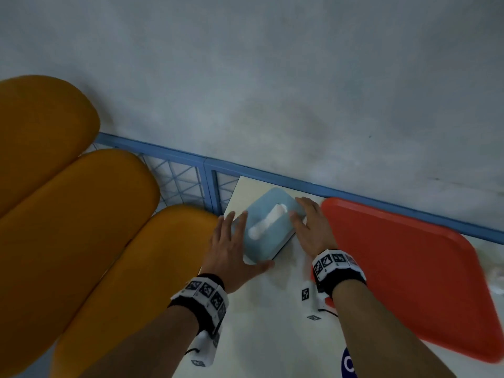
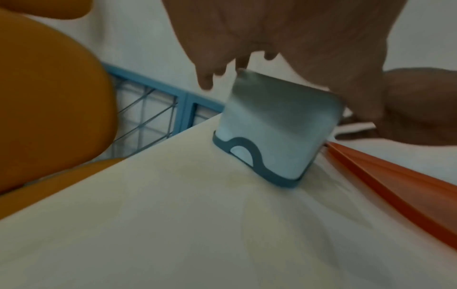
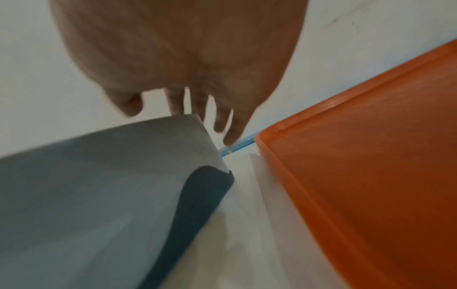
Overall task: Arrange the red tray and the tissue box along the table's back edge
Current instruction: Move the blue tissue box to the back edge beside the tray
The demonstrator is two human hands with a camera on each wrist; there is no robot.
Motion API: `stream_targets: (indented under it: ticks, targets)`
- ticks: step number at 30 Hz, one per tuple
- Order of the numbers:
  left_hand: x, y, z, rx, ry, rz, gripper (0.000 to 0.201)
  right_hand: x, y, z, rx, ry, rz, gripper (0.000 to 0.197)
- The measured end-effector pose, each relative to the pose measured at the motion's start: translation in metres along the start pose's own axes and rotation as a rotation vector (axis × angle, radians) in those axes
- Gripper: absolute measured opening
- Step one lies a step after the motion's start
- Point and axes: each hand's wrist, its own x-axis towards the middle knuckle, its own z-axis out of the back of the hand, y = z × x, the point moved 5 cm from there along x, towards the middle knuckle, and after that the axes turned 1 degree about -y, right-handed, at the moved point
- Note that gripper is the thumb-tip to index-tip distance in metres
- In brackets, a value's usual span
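Observation:
The light blue tissue box (image 1: 268,227) with a dark base and a white tissue poking out stands on the white table (image 1: 272,309), skewed, near the back left corner. My left hand (image 1: 230,241) lies against its left side with straight fingers, thumb round the near end. My right hand (image 1: 311,227) rests flat against its right side, fingers straight. The red tray (image 1: 403,268) lies to the right along the blue back rail (image 1: 381,207). The left wrist view shows the box (image 2: 277,136) under my left hand (image 2: 284,39). In the right wrist view the box (image 3: 99,195) and tray (image 3: 371,176) sit a narrow gap apart.
Three yellow seats (image 1: 81,214) stand left of the table, beyond its left edge. A blue wire-mesh panel (image 1: 180,175) runs behind them. A grey wall (image 1: 272,91) rises behind the rail. A blue logo (image 1: 347,364) marks the table's near part.

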Motion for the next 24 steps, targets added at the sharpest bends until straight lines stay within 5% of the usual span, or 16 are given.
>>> stream_targets:
  ticks: [4, 7, 18, 24]
  targets:
    - [-0.013, -0.033, -0.001, 0.082, -0.156, -0.325, 0.05, -0.009, 0.003, 0.002, -0.168, -0.059, 0.218, 0.026]
    - [-0.017, -0.035, -0.013, 0.122, -0.148, -0.408, 0.029, -0.011, -0.005, 0.0, -0.169, 0.006, 0.222, 0.028]
    - [0.043, 0.026, 0.016, 0.003, -0.089, -0.423, 0.04, -0.075, 0.012, -0.025, -0.32, -0.192, 0.079, 0.036]
    - [0.089, 0.037, 0.026, 0.006, -0.024, -0.427, 0.037, -0.05, 0.018, -0.029, -0.225, -0.208, 0.011, 0.034]
